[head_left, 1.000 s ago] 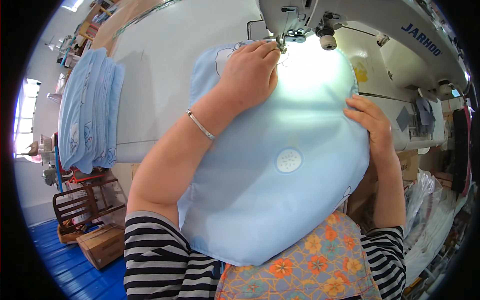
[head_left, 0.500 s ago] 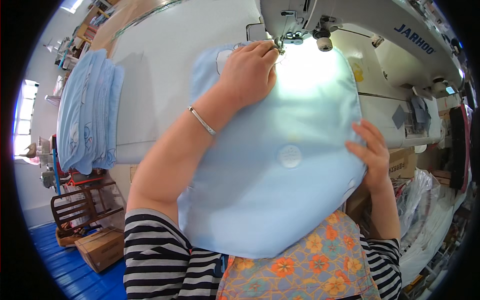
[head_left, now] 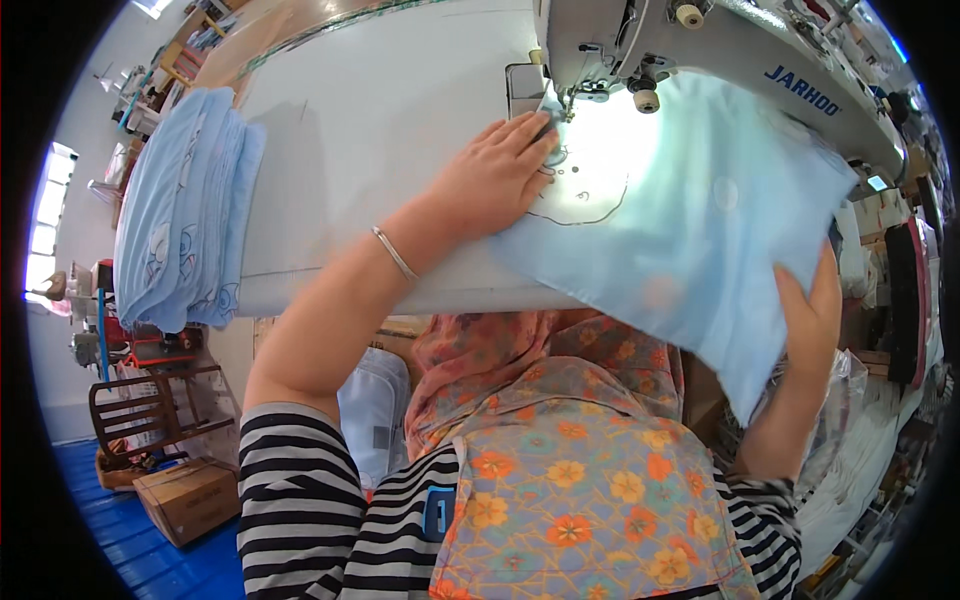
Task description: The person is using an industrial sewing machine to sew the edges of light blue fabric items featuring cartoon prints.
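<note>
A light-blue fabric piece (head_left: 690,250) with rounded corners and a printed line pattern lies under the bright lamp of the sewing machine (head_left: 720,50). Flat beside the needle and presser foot (head_left: 568,105), my left hand (head_left: 495,172) rests at the fabric's left edge, its fingers stretched out. A small dark shape shows at its fingertips; I cannot make it out. My right hand (head_left: 815,305) grips the fabric's right side, thumb in front and fingers mostly hidden behind. From there the fabric hangs over the table's front edge in a pointed corner.
A stack of folded light-blue fabric pieces (head_left: 185,210) stands on the left of the white sewing table (head_left: 380,130). Below it are a brown wooden chair (head_left: 160,415) and a cardboard box (head_left: 190,500). Clear plastic wrapping (head_left: 850,400) lies at right. A patterned apron (head_left: 590,490) covers my lap.
The fabric has swung rightward and turned, uncovering my lap and the table's front edge. My right hand has moved right with it; my left hand stays near the needle, slightly lower.
</note>
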`<act>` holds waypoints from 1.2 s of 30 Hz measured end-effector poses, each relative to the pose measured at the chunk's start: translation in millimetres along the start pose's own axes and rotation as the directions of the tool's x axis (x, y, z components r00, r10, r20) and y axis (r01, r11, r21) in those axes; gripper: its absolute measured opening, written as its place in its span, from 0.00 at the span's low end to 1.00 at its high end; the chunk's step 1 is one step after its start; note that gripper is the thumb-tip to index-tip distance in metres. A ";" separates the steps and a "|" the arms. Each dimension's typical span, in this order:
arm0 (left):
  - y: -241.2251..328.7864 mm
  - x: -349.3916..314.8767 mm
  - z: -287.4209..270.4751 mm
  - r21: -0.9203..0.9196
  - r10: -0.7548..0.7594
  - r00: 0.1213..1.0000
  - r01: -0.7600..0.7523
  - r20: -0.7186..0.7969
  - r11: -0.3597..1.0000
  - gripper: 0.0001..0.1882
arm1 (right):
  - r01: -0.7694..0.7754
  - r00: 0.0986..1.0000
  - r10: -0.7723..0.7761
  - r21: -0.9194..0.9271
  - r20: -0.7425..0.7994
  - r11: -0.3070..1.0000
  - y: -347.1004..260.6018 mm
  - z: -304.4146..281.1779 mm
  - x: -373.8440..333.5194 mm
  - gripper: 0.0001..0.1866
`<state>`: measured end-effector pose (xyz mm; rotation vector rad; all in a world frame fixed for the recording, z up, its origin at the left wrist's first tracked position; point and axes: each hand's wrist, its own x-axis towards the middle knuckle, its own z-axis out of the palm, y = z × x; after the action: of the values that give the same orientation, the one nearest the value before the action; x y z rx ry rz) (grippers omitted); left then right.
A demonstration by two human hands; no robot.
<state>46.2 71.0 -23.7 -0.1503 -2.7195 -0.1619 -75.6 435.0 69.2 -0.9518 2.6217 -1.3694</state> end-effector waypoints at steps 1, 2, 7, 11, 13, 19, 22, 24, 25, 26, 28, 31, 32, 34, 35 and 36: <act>7.6 0.0 5.6 0.074 -0.023 0.997 0.029 -0.078 0.997 0.26 | 0.136 0.991 -0.135 -0.158 0.013 0.978 -8.1 13.0 18.0 0.32; 19.7 3.7 6.4 0.075 -0.026 0.997 0.031 -0.077 0.997 0.26 | 0.198 0.980 -0.187 -0.287 0.064 0.937 -19.3 30.3 36.6 0.31; 45.6 15.4 -1.6 -0.099 -0.120 0.986 0.109 -0.119 0.989 0.23 | 0.307 0.928 -0.144 -0.485 0.344 0.819 -24.5 87.5 70.2 0.26; 42.4 8.3 1.9 -0.077 -0.113 0.980 0.101 -0.167 0.992 0.21 | 0.556 0.774 -0.348 -0.308 0.529 0.772 -33.4 72.5 23.6 0.23; 45.0 10.9 2.0 -0.071 -0.110 0.977 0.099 -0.182 0.993 0.20 | 0.579 0.775 -0.384 -0.319 0.502 0.751 -18.5 72.6 12.5 0.22; 42.5 19.8 -2.3 -0.113 -0.149 0.984 0.138 -0.098 0.984 0.19 | 0.565 0.809 -0.425 -0.335 0.406 0.754 12.6 71.5 31.1 0.21; 37.9 21.3 1.3 -0.125 -0.135 0.980 0.116 -0.147 0.985 0.19 | 0.594 0.779 -0.430 -0.315 0.457 0.741 -5.2 65.1 33.2 0.22; 33.8 24.2 0.7 -0.127 -0.139 0.982 0.123 -0.126 0.984 0.20 | 0.628 0.741 -0.432 -0.305 0.514 0.716 -5.6 66.4 34.5 0.23; 32.9 26.0 -0.1 -0.130 -0.142 0.984 0.128 -0.107 0.983 0.20 | 0.625 0.756 -0.442 -0.334 0.483 0.705 2.5 69.5 36.5 0.23; 31.9 26.6 1.7 -0.131 -0.138 0.985 0.124 -0.104 0.984 0.20 | 0.621 0.770 -0.452 -0.363 0.452 0.695 8.8 71.0 39.1 0.23; 30.3 27.5 5.2 -0.084 -0.137 0.984 0.127 -0.118 0.988 0.21 | 0.615 0.774 -0.454 -0.353 0.442 0.705 16.1 70.5 45.7 0.23; 27.4 29.9 3.5 -0.094 -0.137 0.986 0.129 -0.093 0.987 0.21 | 0.607 0.780 -0.459 -0.339 0.425 0.719 19.2 71.8 50.0 0.22; 26.0 30.4 4.2 -0.094 -0.135 0.987 0.126 -0.091 0.988 0.21 | 0.604 0.783 -0.461 -0.335 0.417 0.723 19.6 72.2 50.9 0.22; 23.1 31.8 6.2 -0.071 -0.132 0.985 0.124 -0.109 0.990 0.21 | 0.603 0.784 -0.462 -0.331 0.415 0.726 22.0 72.2 52.8 0.22; 22.5 32.0 6.4 -0.073 -0.128 0.986 0.121 -0.106 0.990 0.21 | 0.605 0.782 -0.466 -0.326 0.414 0.727 23.2 72.3 53.7 0.23; 22.1 32.2 5.9 -0.080 -0.134 0.985 0.126 -0.105 0.989 0.21 | 0.601 0.785 -0.463 -0.327 0.412 0.729 24.0 72.6 54.6 0.23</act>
<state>17.4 96.2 -14.0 0.0156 -2.6142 -0.2981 -110.3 362.9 19.9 -1.9403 2.5426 -0.5562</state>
